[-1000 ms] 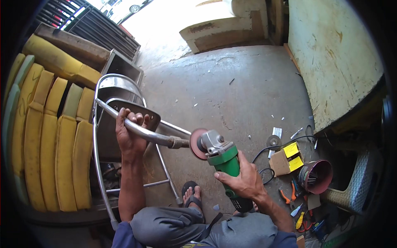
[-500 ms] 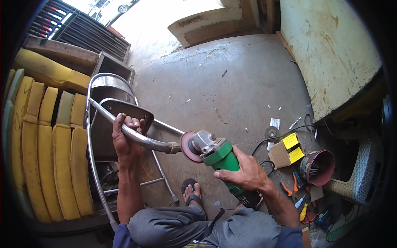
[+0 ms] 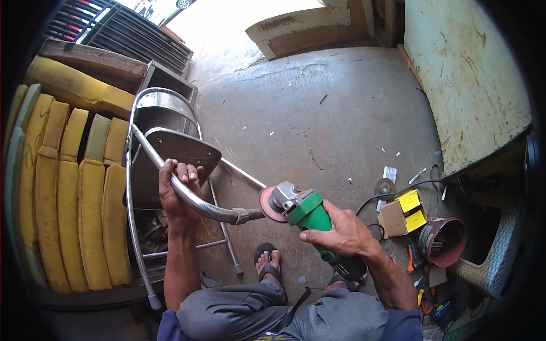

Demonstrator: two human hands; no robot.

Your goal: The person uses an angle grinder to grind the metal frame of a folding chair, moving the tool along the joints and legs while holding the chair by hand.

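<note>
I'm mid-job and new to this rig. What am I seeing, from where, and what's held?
There is no machine arm: these are a person's bare hands. The view comes from a fisheye camera worn on the head, looking down, so straight edges bend. The left hand has its grip on a bent metal tube of a chair-like frame; the right hand holds a green angle grinder, its reddish disc at the tube's end. On the floor to the right lie a cardboard box, a reddish container and tools; yellow pads sit at the left.
</note>
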